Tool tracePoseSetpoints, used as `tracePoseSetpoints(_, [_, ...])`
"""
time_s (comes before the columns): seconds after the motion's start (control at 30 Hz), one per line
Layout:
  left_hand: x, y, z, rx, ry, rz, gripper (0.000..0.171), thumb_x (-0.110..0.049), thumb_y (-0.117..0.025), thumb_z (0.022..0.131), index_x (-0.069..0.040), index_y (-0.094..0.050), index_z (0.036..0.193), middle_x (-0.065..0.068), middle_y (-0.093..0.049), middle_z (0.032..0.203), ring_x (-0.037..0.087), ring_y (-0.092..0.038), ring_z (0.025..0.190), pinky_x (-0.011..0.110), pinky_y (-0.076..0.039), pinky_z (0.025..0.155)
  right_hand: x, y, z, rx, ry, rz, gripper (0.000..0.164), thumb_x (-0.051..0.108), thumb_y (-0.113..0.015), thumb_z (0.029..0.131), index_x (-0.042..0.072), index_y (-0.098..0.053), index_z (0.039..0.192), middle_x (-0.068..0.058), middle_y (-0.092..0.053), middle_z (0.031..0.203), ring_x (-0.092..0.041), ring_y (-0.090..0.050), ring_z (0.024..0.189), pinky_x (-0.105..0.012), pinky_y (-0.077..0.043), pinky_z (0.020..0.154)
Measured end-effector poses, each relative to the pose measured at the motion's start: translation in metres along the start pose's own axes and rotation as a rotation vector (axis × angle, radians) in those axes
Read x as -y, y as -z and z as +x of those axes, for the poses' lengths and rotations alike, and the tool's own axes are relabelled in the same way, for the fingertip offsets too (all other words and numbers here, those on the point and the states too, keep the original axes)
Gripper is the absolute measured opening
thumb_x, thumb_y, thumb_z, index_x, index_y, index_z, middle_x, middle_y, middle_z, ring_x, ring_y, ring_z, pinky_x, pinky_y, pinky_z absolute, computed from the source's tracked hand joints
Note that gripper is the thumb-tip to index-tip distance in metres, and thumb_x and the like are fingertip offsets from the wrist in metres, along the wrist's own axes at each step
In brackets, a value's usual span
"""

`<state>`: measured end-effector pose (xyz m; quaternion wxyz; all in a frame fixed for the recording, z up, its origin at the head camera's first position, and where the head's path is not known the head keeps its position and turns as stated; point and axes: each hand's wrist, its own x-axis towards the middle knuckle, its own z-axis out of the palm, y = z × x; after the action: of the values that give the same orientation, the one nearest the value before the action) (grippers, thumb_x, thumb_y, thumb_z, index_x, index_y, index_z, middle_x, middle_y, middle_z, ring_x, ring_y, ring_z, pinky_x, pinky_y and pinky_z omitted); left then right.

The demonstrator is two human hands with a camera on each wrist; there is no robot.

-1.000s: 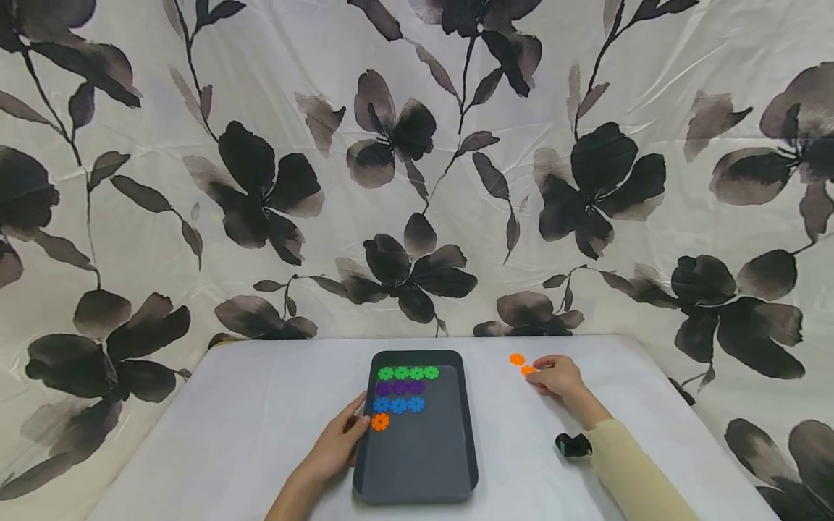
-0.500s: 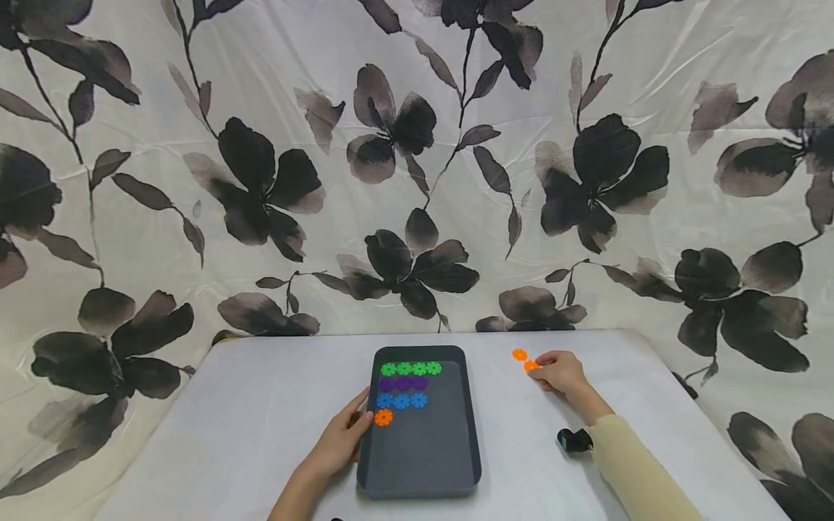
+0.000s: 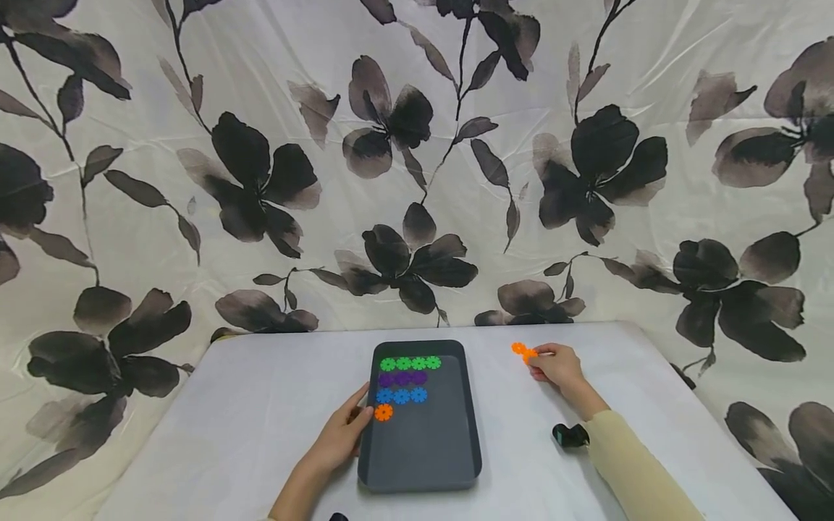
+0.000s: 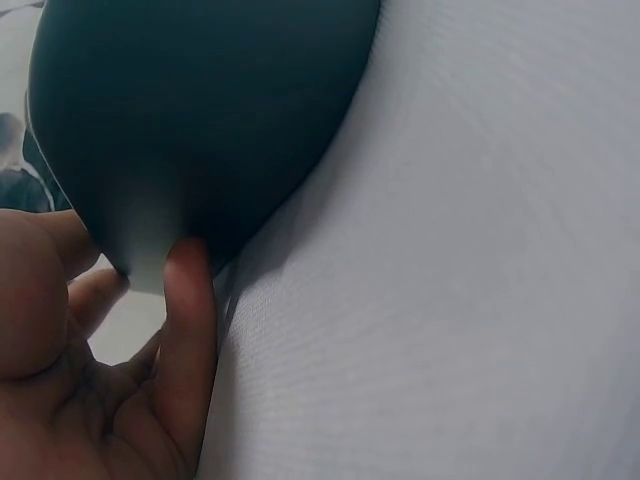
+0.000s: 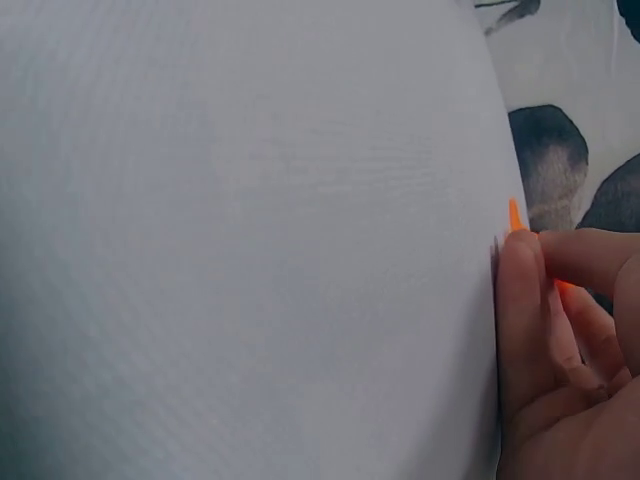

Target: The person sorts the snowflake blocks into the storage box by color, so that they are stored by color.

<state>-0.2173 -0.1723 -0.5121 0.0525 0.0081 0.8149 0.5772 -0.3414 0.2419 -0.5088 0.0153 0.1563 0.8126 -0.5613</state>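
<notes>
In the head view a dark grey tray (image 3: 420,456) lies on the table, and my left hand (image 3: 335,438) grips its left edge, thumb over the rim. The left wrist view shows the thumb (image 4: 190,340) against the tray's corner (image 4: 210,110). To the tray's right, my right hand (image 3: 560,370) pinches an orange notched disc (image 3: 530,355) between thumb and index finger. A second orange disc (image 3: 517,348) lies just beyond it. Within the tray are rows of green discs (image 3: 411,363), purple discs (image 3: 402,378) and blue discs (image 3: 401,396), plus one orange disc (image 3: 384,412).
A white cloth covers the table (image 3: 260,405). By the right sleeve is a small black device (image 3: 570,435), apparently the wrist camera. Behind the table's far edge hangs a floral curtain (image 3: 456,181).
My right fingers have closed on the nearer orange disc, which now appears tilted against the other one. My left hand keeps its hold on the tray. The head view has shifted slightly.
</notes>
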Motion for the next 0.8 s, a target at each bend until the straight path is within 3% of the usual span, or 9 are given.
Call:
tracePoseSetpoints(0.13, [-0.002, 0.001, 0.001, 0.002, 0.004, -0.005, 0.052, -0.026, -0.051, 0.103, -0.021, -0.035, 0.152, 0.013, -0.053, 0.104, 0.021, -0.045, 0.068, 0.032, -0.047, 0.050, 0.004, -0.002, 0.001, 0.035, -0.028, 0.138, 0.036, 0.006, -0.065, 0.092, -0.002, -0.053, 0.125, -0.021, -0.063, 0.100, -0.015, -0.067, 0.065, -0.027, -0.056, 0.064])
tracePoseSetpoints(0.3, [-0.003, -0.001, 0.000, 0.000, 0.009, 0.004, 0.053, -0.027, -0.052, 0.102, -0.020, -0.035, 0.152, 0.013, -0.053, 0.104, 0.021, -0.047, 0.070, 0.032, -0.048, 0.050, 0.010, -0.012, -0.006, 0.106, -0.021, 0.211, 0.036, 0.006, -0.065, 0.093, -0.003, -0.054, 0.126, -0.021, -0.060, 0.108, -0.015, -0.067, 0.067, -0.026, -0.056, 0.065])
tracePoseSetpoints(0.6, [-0.001, 0.000, 0.003, 0.004, 0.042, 0.008, 0.053, -0.028, -0.050, 0.103, -0.022, -0.033, 0.153, 0.012, -0.052, 0.103, 0.021, -0.046, 0.069, 0.030, -0.048, 0.051, 0.043, -0.035, -0.034, 0.234, 0.085, 0.270, 0.029, 0.004, -0.064, 0.093, -0.008, -0.059, 0.119, -0.016, -0.062, 0.098, -0.014, -0.066, 0.067, -0.026, -0.056, 0.067])
tracePoseSetpoints(0.8, [0.000, 0.001, 0.003, 0.011, 0.024, 0.004, 0.052, -0.027, -0.049, 0.103, -0.020, -0.033, 0.153, 0.012, -0.052, 0.101, 0.020, -0.046, 0.065, 0.029, -0.046, 0.049, 0.063, -0.052, -0.056, 0.336, 0.152, 0.309, 0.026, 0.003, -0.065, 0.092, -0.009, -0.061, 0.115, -0.016, -0.065, 0.091, -0.016, -0.066, 0.066, -0.026, -0.056, 0.065])
